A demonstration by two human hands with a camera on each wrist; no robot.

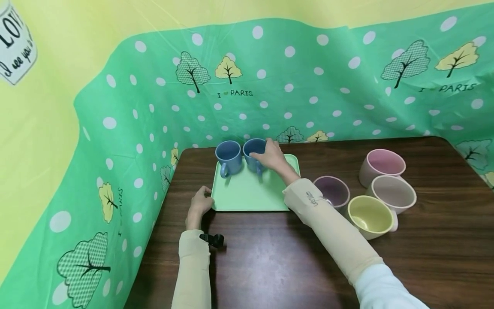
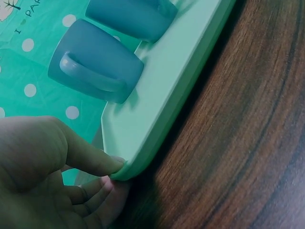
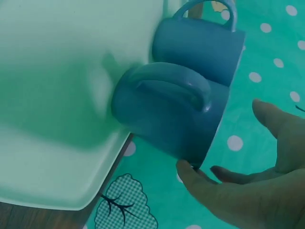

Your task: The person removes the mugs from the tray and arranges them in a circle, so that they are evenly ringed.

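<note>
Two blue mugs stand upright side by side at the back of a light green tray (image 1: 247,195). The left mug (image 1: 233,165) and the right mug (image 1: 251,162) both have their handles toward the front. My left hand (image 1: 200,204) pinches the tray's near left corner; in the left wrist view the thumb (image 2: 102,161) lies on the rim with fingers below. My right hand (image 1: 272,155) is at the right mug's rim, its fingers spread. In the right wrist view one fingertip (image 3: 187,171) is at the rim, touching or nearly so, and the thumb (image 3: 269,114) stands apart from the mug.
Right of the tray are a purple mug (image 1: 335,189), a yellow mug (image 1: 368,219), a pale grey-pink mug (image 1: 397,197) and a pink mug (image 1: 372,176). My right forearm passes over the tray's right side. A patterned green cloth (image 1: 239,101) rises behind the dark wooden table (image 1: 262,266).
</note>
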